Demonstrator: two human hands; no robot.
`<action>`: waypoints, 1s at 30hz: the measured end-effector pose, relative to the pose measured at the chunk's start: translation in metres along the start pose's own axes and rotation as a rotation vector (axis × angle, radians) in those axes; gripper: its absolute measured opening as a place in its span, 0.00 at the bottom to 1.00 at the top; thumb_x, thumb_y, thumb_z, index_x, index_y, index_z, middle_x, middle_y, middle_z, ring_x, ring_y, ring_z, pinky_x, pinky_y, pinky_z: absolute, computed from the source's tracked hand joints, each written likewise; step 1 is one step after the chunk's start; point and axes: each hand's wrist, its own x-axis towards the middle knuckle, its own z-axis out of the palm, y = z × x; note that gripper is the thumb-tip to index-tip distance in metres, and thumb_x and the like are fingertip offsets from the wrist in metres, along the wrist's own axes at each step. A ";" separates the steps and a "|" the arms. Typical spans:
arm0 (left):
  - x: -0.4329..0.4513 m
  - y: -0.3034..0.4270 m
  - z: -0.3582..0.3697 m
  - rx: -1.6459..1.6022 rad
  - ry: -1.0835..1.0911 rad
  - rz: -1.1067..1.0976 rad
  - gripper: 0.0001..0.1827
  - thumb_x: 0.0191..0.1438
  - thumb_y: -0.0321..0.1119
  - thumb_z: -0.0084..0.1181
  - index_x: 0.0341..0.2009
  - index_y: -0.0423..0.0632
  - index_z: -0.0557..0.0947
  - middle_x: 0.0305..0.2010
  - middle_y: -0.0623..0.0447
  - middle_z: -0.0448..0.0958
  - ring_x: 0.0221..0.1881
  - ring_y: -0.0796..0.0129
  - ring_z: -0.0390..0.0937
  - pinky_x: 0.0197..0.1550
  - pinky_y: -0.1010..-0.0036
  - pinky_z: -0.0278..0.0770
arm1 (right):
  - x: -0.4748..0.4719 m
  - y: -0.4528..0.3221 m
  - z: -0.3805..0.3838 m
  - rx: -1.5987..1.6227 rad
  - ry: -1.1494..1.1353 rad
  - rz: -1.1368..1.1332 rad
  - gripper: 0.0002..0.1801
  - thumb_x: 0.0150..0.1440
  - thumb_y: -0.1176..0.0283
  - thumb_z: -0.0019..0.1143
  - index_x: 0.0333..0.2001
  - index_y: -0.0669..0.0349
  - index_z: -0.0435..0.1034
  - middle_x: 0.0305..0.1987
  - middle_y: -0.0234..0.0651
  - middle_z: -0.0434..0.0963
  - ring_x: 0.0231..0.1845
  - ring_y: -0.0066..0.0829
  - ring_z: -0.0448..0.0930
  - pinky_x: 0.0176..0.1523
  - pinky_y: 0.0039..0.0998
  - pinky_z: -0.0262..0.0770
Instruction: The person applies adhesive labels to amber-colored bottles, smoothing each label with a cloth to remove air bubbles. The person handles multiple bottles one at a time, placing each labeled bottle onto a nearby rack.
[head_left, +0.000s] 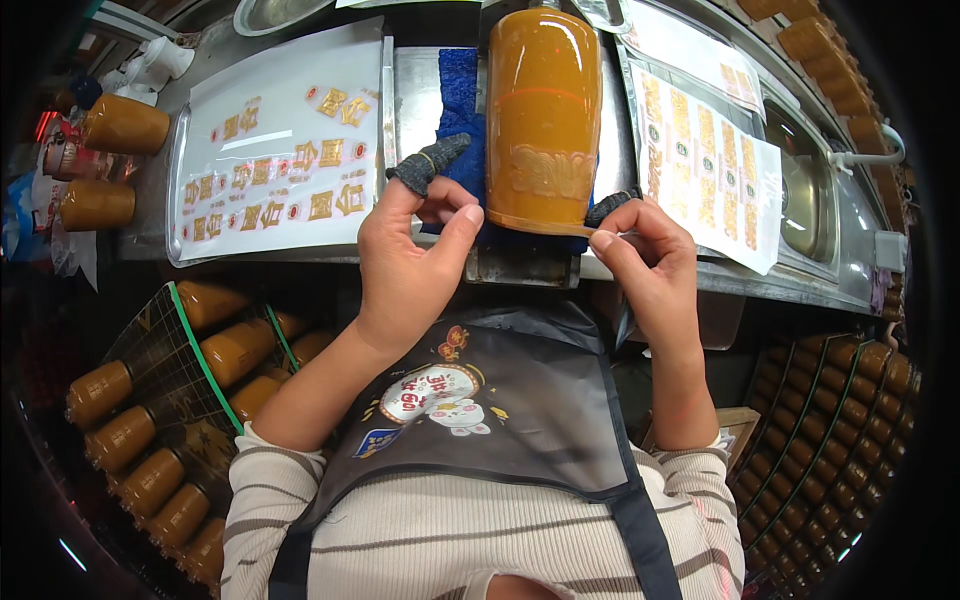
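Note:
A large glossy amber-brown bottle (544, 112) lies on a blue cloth (459, 90), its base towards me and a raised ornament near that end. A thin strip (544, 225) runs along the base rim. My right hand (656, 262) pinches the strip's end between thumb and forefinger at the base's right corner. My left hand (416, 255) is just left of the base, thumb near a fingertip; whether it holds anything cannot be told. Dark fabric finger covers are on both hands. A sheet of gold and red decals (285, 97) lies at left, another decal sheet (712, 157) at right.
Several brown bottles stand in a rack (187, 345) at lower left and more fill a rack (825, 420) at lower right. Two brown jars (124, 126) are at the counter's left end. A metal sink (814, 187) with a tap is at right; a metal bowl (274, 16) is at the back.

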 end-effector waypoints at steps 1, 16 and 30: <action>0.000 -0.002 0.000 0.013 0.004 0.015 0.21 0.55 0.24 0.64 0.54 0.39 0.78 0.40 0.53 0.80 0.40 0.73 0.75 0.49 0.75 0.73 | 0.000 0.000 0.000 0.003 0.002 -0.003 0.06 0.56 0.77 0.62 0.29 0.65 0.72 0.32 0.25 0.68 0.26 0.08 0.69 0.28 0.14 0.60; 0.007 0.001 0.010 0.026 -0.239 0.033 0.41 0.57 0.32 0.65 0.70 0.36 0.60 0.70 0.41 0.65 0.71 0.59 0.61 0.72 0.65 0.55 | 0.005 0.016 0.019 -0.178 0.139 -0.071 0.17 0.50 0.66 0.74 0.24 0.62 0.70 0.26 0.25 0.64 0.23 0.15 0.60 0.27 0.20 0.55; 0.001 -0.002 0.017 -0.064 -0.124 0.033 0.35 0.52 0.38 0.70 0.61 0.41 0.72 0.63 0.39 0.69 0.64 0.50 0.65 0.68 0.58 0.58 | 0.001 0.010 0.016 -0.245 0.057 -0.048 0.13 0.57 0.71 0.67 0.30 0.63 0.67 0.30 0.22 0.67 0.25 0.06 0.69 0.28 0.11 0.60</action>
